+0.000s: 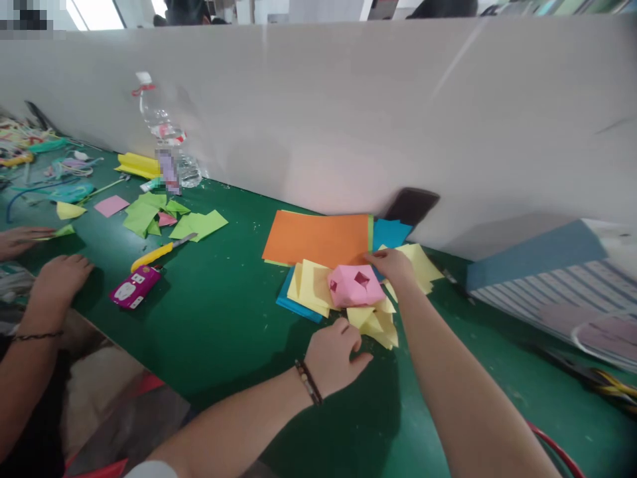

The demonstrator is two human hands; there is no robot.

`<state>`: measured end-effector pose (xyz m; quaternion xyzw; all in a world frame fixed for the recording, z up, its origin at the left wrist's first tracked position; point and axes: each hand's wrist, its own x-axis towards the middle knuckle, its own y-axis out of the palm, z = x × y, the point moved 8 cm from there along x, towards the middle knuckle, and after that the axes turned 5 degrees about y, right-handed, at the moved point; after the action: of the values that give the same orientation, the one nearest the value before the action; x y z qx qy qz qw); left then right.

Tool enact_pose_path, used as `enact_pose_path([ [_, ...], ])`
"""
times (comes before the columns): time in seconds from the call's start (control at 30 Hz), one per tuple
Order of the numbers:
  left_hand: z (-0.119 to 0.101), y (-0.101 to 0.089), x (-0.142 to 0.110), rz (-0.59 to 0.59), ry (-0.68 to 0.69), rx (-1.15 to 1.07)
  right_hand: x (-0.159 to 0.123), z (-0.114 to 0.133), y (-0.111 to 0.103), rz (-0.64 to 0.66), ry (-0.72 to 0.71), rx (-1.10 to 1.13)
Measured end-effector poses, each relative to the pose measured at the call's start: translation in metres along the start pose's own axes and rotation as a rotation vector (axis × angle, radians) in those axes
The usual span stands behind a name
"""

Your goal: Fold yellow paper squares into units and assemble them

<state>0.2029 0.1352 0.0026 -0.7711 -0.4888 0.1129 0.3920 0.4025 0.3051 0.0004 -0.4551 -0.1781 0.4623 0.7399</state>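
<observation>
A pink folded paper model (355, 285) with diamond-shaped openings sits on a loose pile of yellow paper squares (309, 289). My right hand (393, 265) lies at its upper right corner, fingertips touching it. My left hand (334, 355), wearing a beaded bracelet, is curled just below the pile, next to smaller yellow paper pieces (374, 325) and holding nothing. An orange paper sheet (316, 239) lies beyond the pink model, and blue paper (391, 234) shows at its right edge and under the pile.
The green worktable (233, 332) runs along a white partition (318, 113). A co-worker's hands (60, 282) rest at the left, near green paper pieces (164, 216), a yellow utility knife (156, 255) and a magenta box (135, 287). A plastic bottle (164, 126) and dark phone (412, 206) stand against the partition.
</observation>
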Motion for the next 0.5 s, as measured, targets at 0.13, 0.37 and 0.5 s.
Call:
enact_pose_path([
  [0.13,-0.006,0.004,-0.003,-0.039,0.052,-0.019,0.001,0.007,-0.003,-0.045,-0.036,0.131],
  [0.37,-0.003,-0.007,0.000,-0.132,0.015,-0.139,-0.028,0.029,-0.049,-0.192,-0.141,0.563],
  [0.5,0.004,-0.010,0.003,-0.164,-0.069,-0.210,-0.055,0.042,-0.085,-0.225,-0.191,0.842],
])
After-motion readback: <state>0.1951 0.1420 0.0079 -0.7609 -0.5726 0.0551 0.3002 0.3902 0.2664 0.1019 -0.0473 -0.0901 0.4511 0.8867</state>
